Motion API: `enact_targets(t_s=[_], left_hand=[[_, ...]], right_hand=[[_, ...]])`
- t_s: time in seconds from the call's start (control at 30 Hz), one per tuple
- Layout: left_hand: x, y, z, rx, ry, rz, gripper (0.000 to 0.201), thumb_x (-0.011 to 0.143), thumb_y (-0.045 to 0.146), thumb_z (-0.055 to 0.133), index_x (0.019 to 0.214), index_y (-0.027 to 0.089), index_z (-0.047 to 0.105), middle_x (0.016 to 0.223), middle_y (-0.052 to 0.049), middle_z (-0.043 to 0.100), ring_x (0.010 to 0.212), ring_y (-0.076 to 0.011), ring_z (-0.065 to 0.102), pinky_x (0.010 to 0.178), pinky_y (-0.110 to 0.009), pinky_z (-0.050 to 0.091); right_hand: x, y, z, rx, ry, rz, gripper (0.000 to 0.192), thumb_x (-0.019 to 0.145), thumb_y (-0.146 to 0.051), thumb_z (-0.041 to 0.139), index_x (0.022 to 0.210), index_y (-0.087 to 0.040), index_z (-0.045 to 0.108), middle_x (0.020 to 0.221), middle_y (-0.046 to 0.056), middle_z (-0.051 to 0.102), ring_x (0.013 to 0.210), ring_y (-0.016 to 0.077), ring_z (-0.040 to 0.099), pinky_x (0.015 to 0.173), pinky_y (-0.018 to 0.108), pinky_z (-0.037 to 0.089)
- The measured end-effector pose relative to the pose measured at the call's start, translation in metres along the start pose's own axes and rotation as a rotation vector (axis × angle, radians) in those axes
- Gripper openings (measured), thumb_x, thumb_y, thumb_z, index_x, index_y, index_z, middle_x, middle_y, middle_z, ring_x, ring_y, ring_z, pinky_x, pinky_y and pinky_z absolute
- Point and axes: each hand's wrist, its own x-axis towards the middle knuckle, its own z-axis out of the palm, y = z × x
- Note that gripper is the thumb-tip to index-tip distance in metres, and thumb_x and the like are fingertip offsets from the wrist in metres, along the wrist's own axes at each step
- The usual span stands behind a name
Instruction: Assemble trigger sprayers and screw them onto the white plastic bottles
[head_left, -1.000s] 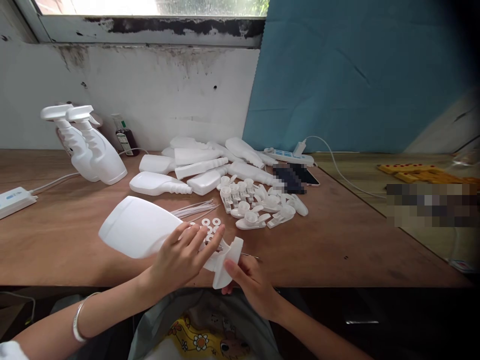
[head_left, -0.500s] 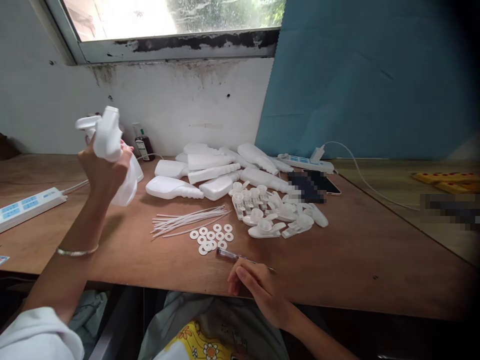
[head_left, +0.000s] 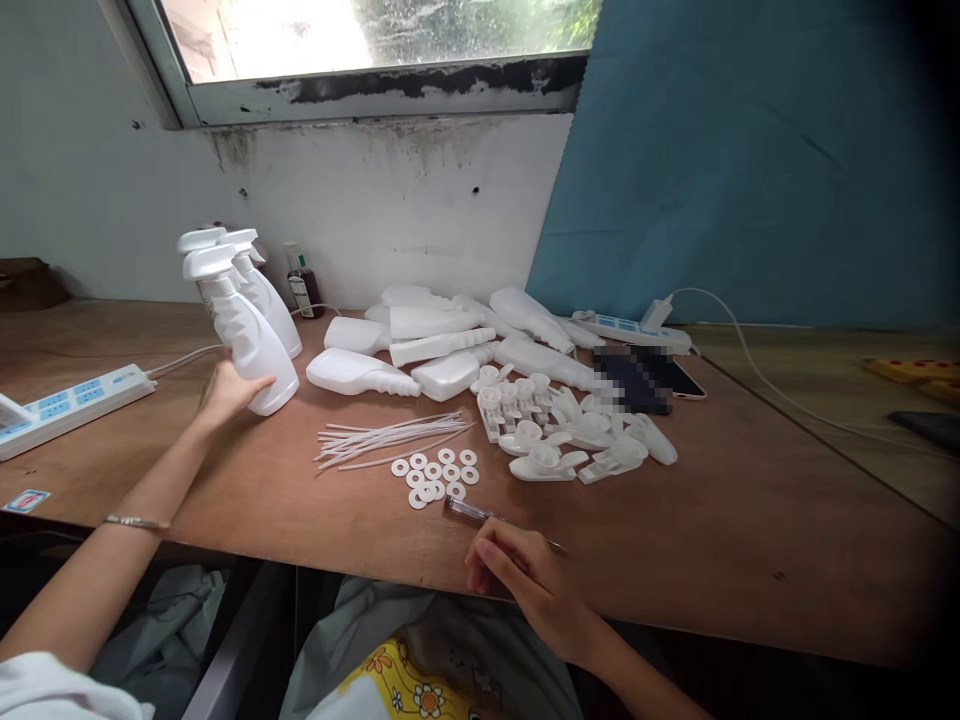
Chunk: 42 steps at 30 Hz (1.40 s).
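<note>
Three finished spray bottles stand upright in a tight cluster at the left of the tabletop [head_left: 750, 520], and the left hand [head_left: 225, 392] is at the foot of the nearest spray bottle [head_left: 241, 335], its fingers curled against the lower side of the white body while the base sits on the wood. The two other spray bottles [head_left: 259, 285] stand just behind it, touching or nearly so, with a small brown bottle [head_left: 304, 285] near the wall beyond them. A thin bracelet [head_left: 135, 521] circles the left wrist. The right hand [head_left: 525, 575] rests at the near edge of the tabletop, its fingers bent closed around a clear pen-like tool [head_left: 480, 514] that lies flat on the wood. Just beyond that tool lies a small group of white washers [head_left: 435, 475], and next to them a loose bundle of thin white tubes [head_left: 390, 438]. Further back is a pile of empty white bottles [head_left: 420, 340] lying on their sides, and to the right of it a heap of white trigger heads [head_left: 555, 430]. A white power strip [head_left: 71, 398] lies at the far left with its cord running behind the standing bottles, and a second power strip [head_left: 630, 330] sits near the blue board [head_left: 750, 150] at the back.
</note>
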Motion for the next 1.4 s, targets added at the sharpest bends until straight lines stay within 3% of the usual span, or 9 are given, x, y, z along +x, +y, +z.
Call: enact_targets(t_s=[0.17,0.53,0.7,0.83,0.93,1.0,1.1,1.23,1.4], left_hand=[[-0.025,-0.005,0.019,0.026,-0.092,-0.160,0.054,0.079,0.054,0.048,0.095,0.003,0.054,0.082,-0.012,0.066,0.063,-0.0182,0.060,0.049,-0.025,0.041],[0.028,0.004,0.069,0.017,-0.051,-0.148,0.034,0.087,0.042,0.046,0.091,0.010,0.057,0.080,-0.003,0.060,0.067,-0.0113,0.057,0.061,-0.028,0.049],[0.015,0.016,0.058,0.070,0.013,-0.098,0.071,0.083,0.060,0.031,0.081,-0.005,0.059,0.061,-0.009,0.062,0.064,-0.0169,0.059,0.055,-0.030,0.039],[-0.009,0.026,0.030,0.137,0.006,-0.035,0.071,0.077,0.062,0.038,0.089,-0.004,0.058,0.061,-0.012,0.062,0.066,-0.0259,0.061,0.054,-0.035,0.035],[-0.021,0.051,0.005,0.181,-0.049,-0.013,0.058,0.080,0.055,0.038,0.090,0.003,0.060,0.079,-0.018,0.064,0.075,-0.0328,0.062,0.059,-0.042,0.037],[-0.029,0.080,-0.011,0.254,-0.215,0.032,0.049,0.084,0.049,0.034,0.101,0.009,0.057,0.092,-0.018,0.063,0.084,-0.0336,0.061,0.062,-0.043,0.040],[-0.049,0.132,-0.028,0.118,-0.397,0.209,0.033,0.087,0.036,0.037,0.101,0.013,0.056,0.096,-0.012,0.063,0.088,-0.0253,0.058,0.070,-0.037,0.042],[-0.090,0.180,-0.027,-0.094,-0.476,0.471,0.024,0.087,0.031,0.041,0.096,0.022,0.062,0.095,-0.005,0.061,0.089,-0.0199,0.054,0.076,-0.034,0.040],[-0.125,0.196,-0.009,-0.190,-0.454,0.592,0.032,0.086,0.033,0.045,0.115,0.025,0.055,0.103,-0.008,0.055,0.093,-0.0222,0.047,0.077,-0.036,0.039]], right_hand=[[0.000,0.000,0.001,0.022,-0.001,0.009,0.035,0.090,-0.045,0.041,0.074,-0.017,0.054,0.066,0.001,0.058,0.060,0.0126,0.055,0.057,0.023,0.044],[0.000,0.001,0.000,-0.009,-0.011,-0.013,0.035,0.090,-0.045,0.039,0.075,-0.017,0.054,0.066,0.002,0.057,0.062,0.0127,0.054,0.058,0.024,0.045],[-0.003,0.000,-0.001,-0.035,-0.008,-0.027,0.035,0.091,-0.044,0.038,0.076,-0.017,0.053,0.066,0.001,0.058,0.062,0.0127,0.055,0.058,0.023,0.044],[-0.002,-0.003,-0.005,-0.335,0.177,-0.132,0.028,0.091,-0.036,0.040,0.075,-0.018,0.053,0.066,0.001,0.057,0.059,0.0127,0.053,0.058,0.024,0.043],[0.003,-0.002,-0.013,-0.728,0.422,-0.320,0.017,0.090,-0.026,0.042,0.083,-0.017,0.055,0.081,0.006,0.059,0.073,0.0165,0.055,0.067,0.028,0.044],[0.008,0.002,-0.021,-1.020,0.609,-0.431,0.015,0.088,-0.022,0.045,0.096,-0.015,0.056,0.102,0.012,0.058,0.091,0.0226,0.053,0.080,0.035,0.043],[0.011,0.007,-0.033,-1.367,0.832,-0.377,0.031,0.085,-0.024,0.050,0.113,-0.010,0.052,0.122,0.019,0.048,0.103,0.0304,0.046,0.085,0.045,0.040],[0.010,0.009,-0.037,-1.521,0.881,-0.246,0.027,0.083,-0.021,0.054,0.109,-0.012,0.055,0.125,0.018,0.048,0.108,0.0339,0.044,0.083,0.046,0.040],[0.010,0.012,-0.035,-1.459,0.776,-0.389,0.007,0.084,-0.014,0.051,0.087,-0.015,0.057,0.110,0.010,0.062,0.118,0.0320,0.042,0.095,0.047,0.034]])
